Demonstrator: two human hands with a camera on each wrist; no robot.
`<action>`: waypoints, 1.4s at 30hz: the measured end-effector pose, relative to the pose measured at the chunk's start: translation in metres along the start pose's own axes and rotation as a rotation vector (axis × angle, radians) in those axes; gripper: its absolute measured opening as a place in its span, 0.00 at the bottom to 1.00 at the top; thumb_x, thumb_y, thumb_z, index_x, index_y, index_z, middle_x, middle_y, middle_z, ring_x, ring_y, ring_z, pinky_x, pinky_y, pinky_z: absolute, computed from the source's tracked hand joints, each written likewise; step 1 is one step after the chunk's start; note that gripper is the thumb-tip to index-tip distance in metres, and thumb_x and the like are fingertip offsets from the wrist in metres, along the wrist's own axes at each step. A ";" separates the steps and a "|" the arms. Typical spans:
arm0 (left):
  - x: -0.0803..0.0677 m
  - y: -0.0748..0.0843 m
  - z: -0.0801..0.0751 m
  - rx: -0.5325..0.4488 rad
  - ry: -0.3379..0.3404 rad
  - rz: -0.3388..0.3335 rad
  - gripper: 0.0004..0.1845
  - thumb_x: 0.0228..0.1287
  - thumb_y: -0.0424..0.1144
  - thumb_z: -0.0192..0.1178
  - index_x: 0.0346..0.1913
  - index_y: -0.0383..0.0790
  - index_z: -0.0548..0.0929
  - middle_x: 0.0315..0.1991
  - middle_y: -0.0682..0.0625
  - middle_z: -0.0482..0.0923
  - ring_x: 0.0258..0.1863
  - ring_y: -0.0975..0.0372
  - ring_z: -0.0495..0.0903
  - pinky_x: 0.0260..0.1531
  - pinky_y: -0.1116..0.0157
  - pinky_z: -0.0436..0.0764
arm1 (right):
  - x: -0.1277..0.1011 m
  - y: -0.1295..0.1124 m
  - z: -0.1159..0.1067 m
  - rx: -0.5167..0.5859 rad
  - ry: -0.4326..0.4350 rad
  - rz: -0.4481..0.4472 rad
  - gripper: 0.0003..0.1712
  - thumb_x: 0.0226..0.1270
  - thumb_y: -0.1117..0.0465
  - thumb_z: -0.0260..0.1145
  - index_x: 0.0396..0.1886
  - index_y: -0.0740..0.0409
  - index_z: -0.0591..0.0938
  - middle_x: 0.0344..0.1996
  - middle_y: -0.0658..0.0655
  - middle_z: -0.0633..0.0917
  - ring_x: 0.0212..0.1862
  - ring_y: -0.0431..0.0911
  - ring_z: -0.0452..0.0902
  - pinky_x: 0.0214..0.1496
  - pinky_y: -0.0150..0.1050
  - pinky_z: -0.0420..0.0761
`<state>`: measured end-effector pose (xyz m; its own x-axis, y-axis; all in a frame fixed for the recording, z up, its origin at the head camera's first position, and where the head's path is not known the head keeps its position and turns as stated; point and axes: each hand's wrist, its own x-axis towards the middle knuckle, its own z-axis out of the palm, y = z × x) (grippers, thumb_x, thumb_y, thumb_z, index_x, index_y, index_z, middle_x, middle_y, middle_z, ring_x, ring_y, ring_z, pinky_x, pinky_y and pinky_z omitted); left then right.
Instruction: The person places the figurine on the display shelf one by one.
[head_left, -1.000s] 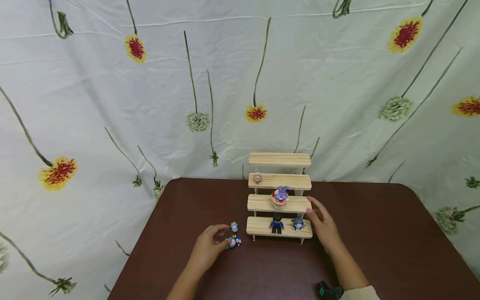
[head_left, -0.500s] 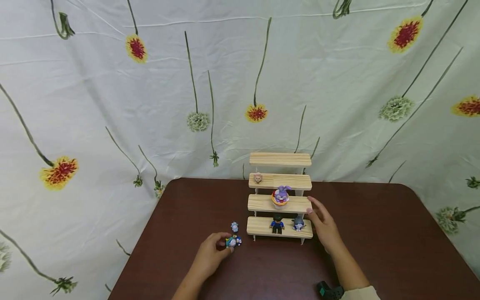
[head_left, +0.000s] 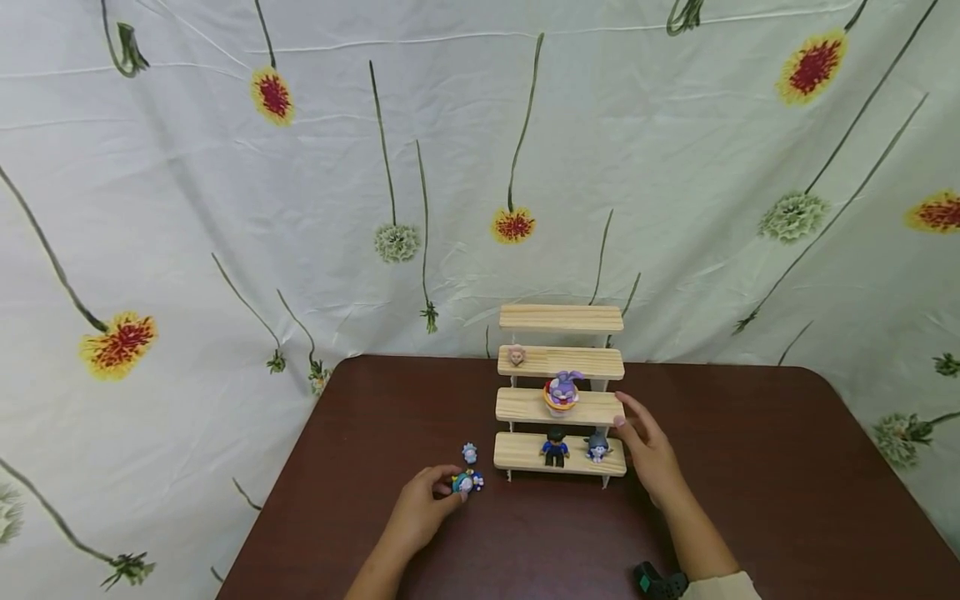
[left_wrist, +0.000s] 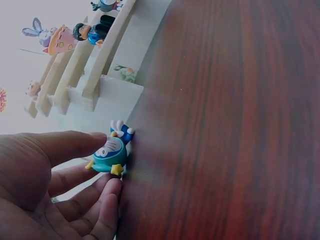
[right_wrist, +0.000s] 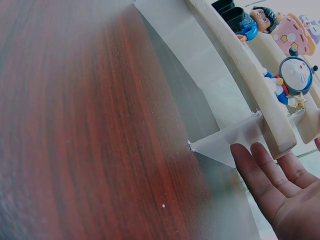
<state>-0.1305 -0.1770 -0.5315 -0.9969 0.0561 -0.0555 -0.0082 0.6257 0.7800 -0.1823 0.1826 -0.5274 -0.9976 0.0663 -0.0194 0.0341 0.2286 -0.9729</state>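
Note:
My left hand [head_left: 417, 508] pinches a small Doraemon figurine [left_wrist: 110, 154] in a teal hood between thumb and fingers. It lies low at the table surface, to the left of a four-step wooden display stand [head_left: 517, 454]. Just beyond it stands a small pale-blue figurine [head_left: 469, 452]. My right hand [head_left: 651, 460] is at the stand's right end, its fingers loosely extended beside the second step from the bottom. In the right wrist view, the fingers lie close to the clear side panel [right_wrist: 232, 137]; whether they touch it I cannot tell.
On the bottom step are a black-haired toy man [head_left: 555, 450] and a dark-hooded Doraemon figurine [head_left: 597, 448]. Above them sits a purple rabbit figurine [head_left: 562, 392], and higher left a small pinkish one [head_left: 517, 356]. A black wrist strap [head_left: 658, 581] circles the right forearm.
My left hand has moved slightly right and down, and its thumb and fingers have come round the teal-hooded figurine. The right hand and the stand have stayed put.

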 end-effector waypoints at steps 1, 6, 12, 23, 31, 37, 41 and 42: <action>0.001 0.000 0.000 0.002 0.000 0.001 0.18 0.60 0.38 0.72 0.53 0.42 0.85 0.43 0.51 0.82 0.42 0.62 0.80 0.38 0.68 0.78 | 0.000 0.000 0.000 -0.003 0.002 0.001 0.30 0.78 0.43 0.57 0.76 0.35 0.66 0.59 0.65 0.80 0.56 0.51 0.81 0.42 0.41 0.84; 0.004 -0.002 0.001 0.013 0.001 0.009 0.18 0.60 0.40 0.72 0.53 0.42 0.85 0.44 0.51 0.82 0.42 0.62 0.80 0.37 0.67 0.77 | 0.001 0.000 0.000 -0.014 0.010 0.000 0.29 0.78 0.42 0.57 0.75 0.33 0.66 0.59 0.65 0.81 0.56 0.53 0.80 0.41 0.41 0.84; 0.005 -0.004 0.003 0.031 0.018 0.012 0.17 0.60 0.40 0.73 0.51 0.41 0.86 0.43 0.50 0.82 0.38 0.65 0.78 0.34 0.70 0.75 | 0.000 0.001 0.001 0.013 0.000 -0.002 0.29 0.78 0.44 0.57 0.76 0.34 0.66 0.59 0.66 0.80 0.57 0.54 0.80 0.42 0.43 0.85; 0.005 -0.004 0.004 0.038 0.022 0.030 0.16 0.59 0.40 0.74 0.48 0.38 0.86 0.38 0.51 0.79 0.34 0.67 0.76 0.33 0.72 0.74 | 0.001 0.004 0.000 -0.015 0.008 -0.038 0.29 0.80 0.46 0.56 0.76 0.38 0.66 0.57 0.65 0.81 0.50 0.42 0.83 0.51 0.37 0.79; 0.004 -0.004 0.003 0.017 0.013 0.027 0.15 0.58 0.39 0.74 0.47 0.38 0.86 0.39 0.50 0.80 0.36 0.65 0.77 0.34 0.72 0.74 | 0.000 0.003 0.000 -0.018 0.009 -0.030 0.29 0.80 0.46 0.56 0.77 0.39 0.66 0.57 0.65 0.81 0.51 0.46 0.83 0.50 0.38 0.80; 0.005 -0.005 0.000 -0.041 0.002 -0.029 0.16 0.59 0.39 0.74 0.48 0.40 0.85 0.43 0.49 0.83 0.38 0.63 0.81 0.34 0.69 0.78 | 0.001 0.003 0.000 -0.013 0.004 -0.022 0.30 0.79 0.46 0.56 0.77 0.40 0.65 0.57 0.65 0.81 0.52 0.48 0.83 0.46 0.38 0.81; 0.004 -0.005 -0.003 -0.091 -0.015 -0.065 0.17 0.61 0.41 0.72 0.51 0.40 0.84 0.48 0.46 0.85 0.45 0.58 0.84 0.42 0.61 0.83 | 0.001 0.003 0.000 -0.011 0.009 -0.020 0.30 0.79 0.45 0.56 0.77 0.39 0.66 0.56 0.65 0.81 0.51 0.46 0.82 0.45 0.38 0.82; 0.004 -0.004 -0.003 -0.105 -0.020 -0.070 0.18 0.62 0.41 0.72 0.52 0.39 0.84 0.49 0.45 0.85 0.47 0.56 0.84 0.44 0.59 0.84 | 0.001 0.002 -0.001 -0.012 0.009 -0.023 0.30 0.79 0.45 0.56 0.77 0.40 0.65 0.56 0.66 0.81 0.51 0.46 0.82 0.45 0.38 0.82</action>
<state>-0.1349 -0.1822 -0.5330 -0.9918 0.0316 -0.1237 -0.0867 0.5442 0.8345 -0.1827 0.1838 -0.5297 -0.9976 0.0691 0.0053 0.0116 0.2421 -0.9702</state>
